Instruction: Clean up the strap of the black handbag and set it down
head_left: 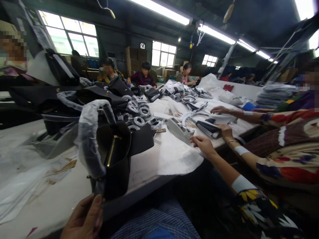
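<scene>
A black handbag (117,166) stands on the table in front of me, its top open on a gold zip (113,151). Its arched handle (87,136) is wrapped in clear plastic, and a flap (143,139) with a metal clasp sticks out to the right. My left hand (84,217) is closed on a dark strap at the bag's near side. Farther right, my right hand (203,145) has thumb and fingers pinched at the metal-tipped end of a grey piece (178,129); whether it grips that end is unclear.
More black bags (45,99) crowd the left side. Plastic-wrapped rings (144,109) are heaped mid-table. A co-worker's hands (225,131) work at a small black bag (208,127) on my right. White sheeting (181,159) covers the near edge; plastic bags (20,186) lie left.
</scene>
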A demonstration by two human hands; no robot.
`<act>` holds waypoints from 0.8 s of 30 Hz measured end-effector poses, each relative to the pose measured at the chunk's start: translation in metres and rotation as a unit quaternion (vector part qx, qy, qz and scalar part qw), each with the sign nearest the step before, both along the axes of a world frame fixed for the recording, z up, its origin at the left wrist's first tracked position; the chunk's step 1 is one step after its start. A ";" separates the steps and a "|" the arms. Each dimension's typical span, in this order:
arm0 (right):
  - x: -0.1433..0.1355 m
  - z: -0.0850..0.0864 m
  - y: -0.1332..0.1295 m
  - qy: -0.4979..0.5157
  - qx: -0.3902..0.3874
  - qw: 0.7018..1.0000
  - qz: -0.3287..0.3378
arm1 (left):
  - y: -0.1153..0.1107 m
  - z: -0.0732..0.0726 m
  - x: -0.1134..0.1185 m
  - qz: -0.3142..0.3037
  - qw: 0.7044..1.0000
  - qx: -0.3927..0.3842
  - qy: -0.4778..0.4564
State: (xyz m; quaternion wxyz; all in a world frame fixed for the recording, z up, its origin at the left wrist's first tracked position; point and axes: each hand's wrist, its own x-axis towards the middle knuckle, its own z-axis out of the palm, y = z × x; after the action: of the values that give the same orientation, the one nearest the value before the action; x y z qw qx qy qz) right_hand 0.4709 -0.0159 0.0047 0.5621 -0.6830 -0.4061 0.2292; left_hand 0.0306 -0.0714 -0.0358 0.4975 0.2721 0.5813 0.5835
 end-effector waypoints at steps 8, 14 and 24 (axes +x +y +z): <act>-0.203 0.020 -0.044 0.034 -0.032 0.922 0.385 | -0.007 0.010 0.010 -0.005 0.995 0.092 -0.039; -0.303 0.017 -0.034 0.020 -0.005 0.897 0.441 | -0.008 0.007 0.006 -0.015 0.986 0.158 0.053; -0.299 0.003 -0.015 0.026 -0.079 0.882 0.465 | -0.011 0.010 -0.001 -0.054 0.989 0.131 -0.044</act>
State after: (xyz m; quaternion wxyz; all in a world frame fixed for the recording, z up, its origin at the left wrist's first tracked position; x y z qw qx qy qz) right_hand 0.1715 -0.0313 0.0076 0.3453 -0.4520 -0.6429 0.5129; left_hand 0.0292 -0.0827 -0.0261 0.5133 0.3400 0.4615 0.6387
